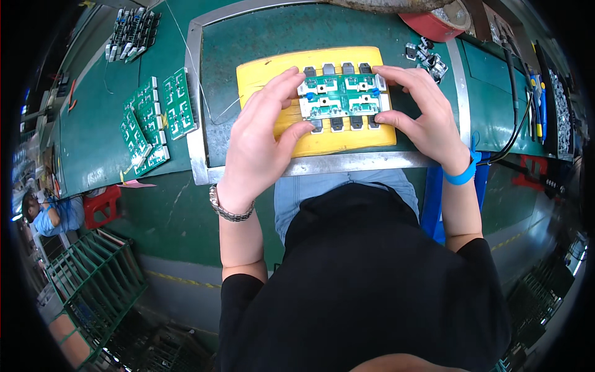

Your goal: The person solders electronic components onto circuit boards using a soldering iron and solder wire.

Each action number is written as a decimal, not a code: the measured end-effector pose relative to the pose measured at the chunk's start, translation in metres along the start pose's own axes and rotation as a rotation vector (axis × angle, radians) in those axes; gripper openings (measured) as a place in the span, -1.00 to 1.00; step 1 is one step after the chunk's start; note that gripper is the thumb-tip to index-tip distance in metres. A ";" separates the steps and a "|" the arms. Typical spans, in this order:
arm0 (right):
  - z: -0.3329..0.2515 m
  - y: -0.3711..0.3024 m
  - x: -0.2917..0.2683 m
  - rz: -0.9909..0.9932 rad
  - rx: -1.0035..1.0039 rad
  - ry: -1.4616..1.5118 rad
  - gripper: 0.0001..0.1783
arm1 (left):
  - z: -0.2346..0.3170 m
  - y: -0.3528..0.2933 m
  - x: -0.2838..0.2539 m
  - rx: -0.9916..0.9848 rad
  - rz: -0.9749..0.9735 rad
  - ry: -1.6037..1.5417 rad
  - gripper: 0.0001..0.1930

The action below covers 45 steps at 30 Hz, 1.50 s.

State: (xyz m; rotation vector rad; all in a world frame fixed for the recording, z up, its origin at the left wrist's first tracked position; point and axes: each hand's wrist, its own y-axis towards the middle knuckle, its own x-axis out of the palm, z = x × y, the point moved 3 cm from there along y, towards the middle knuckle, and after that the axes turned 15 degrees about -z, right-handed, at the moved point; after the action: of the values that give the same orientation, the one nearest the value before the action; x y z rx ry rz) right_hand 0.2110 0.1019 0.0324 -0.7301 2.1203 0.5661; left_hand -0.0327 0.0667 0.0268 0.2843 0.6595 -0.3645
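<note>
One circuit board (342,97) over yellow block (347,141), firm between left fingers (286,80) and right fingers (400,76)

Smooth green circuit board (343,96), matt yellow block (334,144), metal frame (347,162), cloth shirt (365,266)

1. A green bench (93,133) stretches before you, left to right.
2. Below you, a yellow line (183,280) crosses the floor (176,232).
3. A red stool (102,207) and green rack (96,273) stand at your left.

Green rectangular circuit board (344,96), patterned with white patches; yellow rectangular block (338,142) beneath; green table (297,31) with silver metal frame (334,165); bright blue wristband (462,175) at right.
</note>
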 end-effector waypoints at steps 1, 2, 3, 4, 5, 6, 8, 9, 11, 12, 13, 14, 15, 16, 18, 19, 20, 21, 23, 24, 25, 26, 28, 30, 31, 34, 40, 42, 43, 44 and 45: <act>0.001 0.000 0.001 -0.004 0.005 0.010 -0.37 | -0.001 0.000 -0.001 0.026 0.011 -0.009 -0.39; 0.002 0.000 0.002 -0.007 0.009 0.020 -0.38 | 0.000 0.000 -0.003 0.034 0.015 -0.011 -0.46; 0.003 0.001 0.002 -0.009 0.012 0.027 -0.38 | -0.001 0.000 -0.003 0.028 0.009 -0.012 -0.46; 0.003 0.001 0.002 0.006 -0.017 0.008 -0.39 | -0.001 0.000 -0.004 0.037 -0.005 0.032 -0.51; 0.002 0.001 0.001 0.023 -0.048 -0.012 -0.40 | -0.002 0.000 -0.004 0.049 -0.018 0.078 -0.56; 0.001 0.000 0.001 0.014 -0.029 0.014 -0.43 | -0.002 0.001 -0.004 0.045 -0.020 0.078 -0.56; 0.002 0.000 0.001 0.014 -0.039 0.011 -0.45 | 0.000 0.002 -0.006 0.086 -0.005 0.107 -0.68; 0.002 -0.001 0.001 0.015 -0.051 0.002 -0.46 | 0.000 0.002 -0.006 0.082 -0.005 0.107 -0.68; 0.004 -0.002 0.002 0.013 -0.057 -0.002 -0.48 | 0.000 0.002 -0.006 0.096 -0.008 0.130 -0.77; 0.004 -0.002 0.002 0.013 -0.063 -0.009 -0.49 | -0.001 0.002 -0.005 0.093 -0.010 0.130 -0.77; 0.004 -0.002 0.003 0.011 -0.062 -0.006 -0.49 | -0.003 0.002 -0.004 0.095 0.004 0.106 -0.81; 0.004 -0.002 0.003 0.009 -0.056 -0.003 -0.50 | -0.004 0.002 -0.003 0.100 0.016 0.081 -0.84; 0.005 -0.003 0.002 0.006 -0.050 -0.001 -0.50 | -0.005 0.002 -0.003 0.100 0.012 0.079 -0.84; 0.005 -0.003 0.002 0.005 -0.053 0.002 -0.50 | -0.005 0.002 -0.003 0.103 0.013 0.080 -0.85; 0.007 -0.003 0.002 -0.006 -0.065 -0.008 -0.51 | -0.006 0.002 -0.004 0.108 0.011 0.079 -0.87; 0.007 -0.004 0.001 -0.016 -0.080 -0.019 -0.51 | -0.006 0.002 -0.004 0.123 0.005 0.112 -0.87; 0.007 -0.004 0.000 -0.016 -0.074 -0.022 -0.51 | -0.006 0.002 -0.004 0.141 -0.002 0.141 -0.87; 0.006 -0.005 -0.002 -0.025 -0.076 -0.016 -0.50 | -0.007 0.002 -0.004 0.145 -0.005 0.136 -0.87; 0.007 -0.007 -0.002 -0.035 -0.077 -0.013 -0.50 | -0.008 0.002 -0.007 0.152 -0.039 0.187 -0.87; 0.009 -0.008 -0.002 -0.030 -0.066 -0.001 -0.49 | -0.006 0.002 -0.008 0.144 -0.062 0.169 -0.84; 0.010 -0.009 -0.002 -0.025 -0.056 0.012 -0.48 | -0.003 0.002 -0.008 0.146 -0.061 0.166 -0.84; 0.009 -0.010 -0.001 -0.023 -0.053 0.010 -0.48 | -0.002 0.001 -0.009 0.136 -0.066 0.152 -0.82; 0.009 -0.010 0.000 -0.003 -0.028 0.049 -0.51 | -0.003 0.002 -0.007 0.127 -0.072 0.136 -0.80; 0.010 -0.009 0.000 -0.005 -0.047 0.007 -0.53 | -0.005 0.001 -0.004 0.138 -0.043 0.152 -0.76; 0.009 -0.008 0.000 -0.007 -0.067 -0.035 -0.54 | -0.006 0.002 -0.003 0.138 -0.043 0.153 -0.76; 0.009 -0.009 0.001 -0.004 -0.064 -0.044 -0.58 | -0.005 0.001 -0.002 0.174 0.008 0.191 -0.74; 0.009 -0.011 -0.001 0.039 -0.054 0.126 -0.67 | -0.008 -0.004 -0.001 0.100 0.070 -0.189 -0.72; 0.012 -0.011 0.001 0.076 -0.057 0.185 -0.74 | -0.007 -0.005 0.001 0.082 0.082 -0.234 -0.72; 0.011 -0.010 0.001 0.074 -0.058 0.186 -0.74 | -0.007 -0.006 0.002 0.065 0.092 -0.282 -0.72; 0.011 -0.009 0.001 0.095 -0.050 0.192 -0.76 | -0.005 -0.006 0.002 0.064 0.093 -0.281 -0.72; 0.011 -0.008 0.001 0.116 -0.042 0.198 -0.76 | -0.004 -0.006 0.002 0.060 0.107 -0.340 -0.72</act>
State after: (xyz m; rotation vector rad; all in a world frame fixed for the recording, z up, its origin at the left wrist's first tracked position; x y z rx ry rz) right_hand 0.2217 0.1022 0.0243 -0.7143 2.3524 0.6238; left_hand -0.0355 0.0626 0.0217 0.3048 0.2984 -0.3211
